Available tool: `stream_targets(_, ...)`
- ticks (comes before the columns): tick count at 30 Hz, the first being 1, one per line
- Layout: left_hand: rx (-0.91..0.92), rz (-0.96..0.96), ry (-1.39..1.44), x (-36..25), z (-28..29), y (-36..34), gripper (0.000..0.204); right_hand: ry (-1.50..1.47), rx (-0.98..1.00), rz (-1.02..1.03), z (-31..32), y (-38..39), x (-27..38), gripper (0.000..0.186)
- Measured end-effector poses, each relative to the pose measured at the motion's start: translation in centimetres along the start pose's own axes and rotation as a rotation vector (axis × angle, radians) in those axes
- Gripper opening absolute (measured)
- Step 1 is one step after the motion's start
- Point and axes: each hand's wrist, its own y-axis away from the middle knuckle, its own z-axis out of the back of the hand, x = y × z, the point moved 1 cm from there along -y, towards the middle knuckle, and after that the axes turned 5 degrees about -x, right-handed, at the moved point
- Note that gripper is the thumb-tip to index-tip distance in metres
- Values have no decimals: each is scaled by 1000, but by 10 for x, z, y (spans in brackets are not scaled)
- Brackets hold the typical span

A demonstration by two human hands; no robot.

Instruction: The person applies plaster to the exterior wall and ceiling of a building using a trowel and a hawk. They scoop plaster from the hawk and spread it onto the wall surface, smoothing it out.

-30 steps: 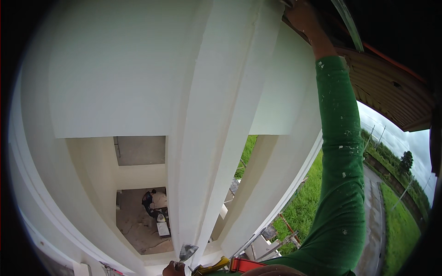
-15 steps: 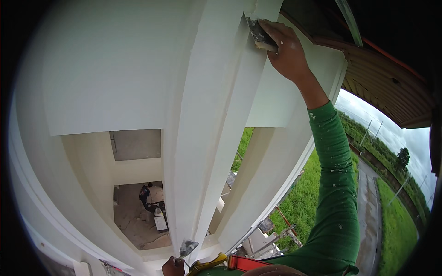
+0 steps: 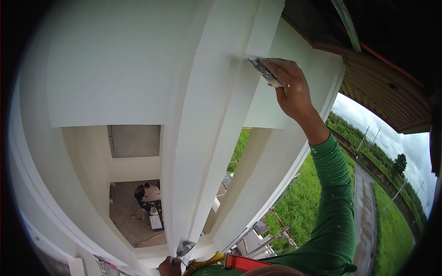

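My right hand (image 3: 294, 89), with the arm raised, is closed on a wide putty-smeared scraper (image 3: 264, 71). The blade's far edge meets the white column (image 3: 216, 92) near a long vertical groove in its face. Low in the view, my left hand (image 3: 170, 267) is closed on a putty knife (image 3: 185, 247), its flat grey blade tilted upward near the foot of the column. The left hand's fingers are partly cut off by the lower edge.
Through an opening at the left, a person (image 3: 146, 195) works on a lower floor beside a white container (image 3: 155, 221). A brown ribbed roof edge (image 3: 377, 87) hangs at upper right. Scaffold pipes (image 3: 283, 230), grass and a road (image 3: 366, 207) lie far below. A red strap (image 3: 246, 262) crosses my body.
My right hand and the scraper have moved down along the column, the elbow bending slightly. My left hand with the putty knife stays almost in place.
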Motion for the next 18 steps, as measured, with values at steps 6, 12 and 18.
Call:
stream_targets(6,-58,0,-14,7,-13,3,52,494,-272,401,37,-91,-80,56)
stream_targets(12,-73,34,23,11,-26,3,48,552,-345,769,41,-133,-92,41)
stream_targets(18,-23,5,30,7,-25,2,46,613,-227,729,38,-137,-103,43)
